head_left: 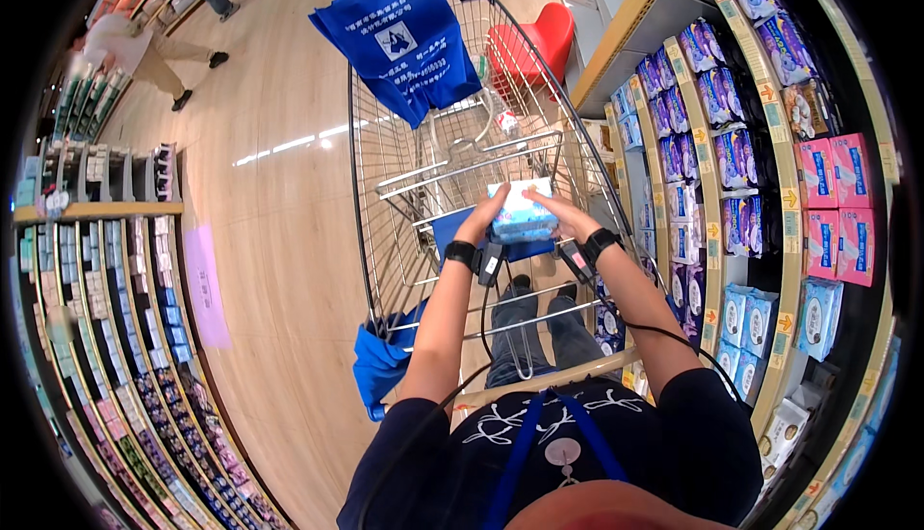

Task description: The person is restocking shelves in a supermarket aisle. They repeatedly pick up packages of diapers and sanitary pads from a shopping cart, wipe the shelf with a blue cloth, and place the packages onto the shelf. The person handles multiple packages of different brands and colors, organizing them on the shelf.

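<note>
Blue-and-white rectangular pack [523,220] — held in fingers, left hand [484,216] and right hand [568,216]; handling step, seemingly — next move needs steadiness.

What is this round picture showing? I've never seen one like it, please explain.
There's no machine here. A wide fisheye camera worn on a person's head looks down, bending straight edges. The person's bare left hand and right hand hold a pale-blue and white rectangular package between them, above a silver wire shopping cart. A bright-blue bag with white printing hangs over the cart's far left side. Both wrists wear black bands. Purple plastic packets line beige-edged shelves at right.
</note>
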A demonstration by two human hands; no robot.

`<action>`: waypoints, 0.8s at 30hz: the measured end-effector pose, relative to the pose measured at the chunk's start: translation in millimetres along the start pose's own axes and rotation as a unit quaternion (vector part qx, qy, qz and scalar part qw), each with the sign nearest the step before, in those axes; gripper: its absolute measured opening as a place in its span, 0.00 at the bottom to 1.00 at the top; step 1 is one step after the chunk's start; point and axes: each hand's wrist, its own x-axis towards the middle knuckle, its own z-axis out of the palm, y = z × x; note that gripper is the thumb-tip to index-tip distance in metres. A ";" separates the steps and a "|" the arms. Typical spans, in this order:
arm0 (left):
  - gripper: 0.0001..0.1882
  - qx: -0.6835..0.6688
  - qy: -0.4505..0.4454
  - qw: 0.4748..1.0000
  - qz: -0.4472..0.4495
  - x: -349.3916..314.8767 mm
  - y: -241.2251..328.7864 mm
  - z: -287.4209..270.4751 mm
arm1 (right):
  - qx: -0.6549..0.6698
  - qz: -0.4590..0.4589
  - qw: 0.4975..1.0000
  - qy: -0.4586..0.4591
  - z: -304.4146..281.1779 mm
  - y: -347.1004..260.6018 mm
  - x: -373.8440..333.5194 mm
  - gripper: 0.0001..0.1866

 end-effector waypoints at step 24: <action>0.49 0.236 -0.189 0.725 0.618 -271.7 127.2 237.9 | 0.410 -0.405 0.791 0.206 -86.6 121.0 -390.1 0.37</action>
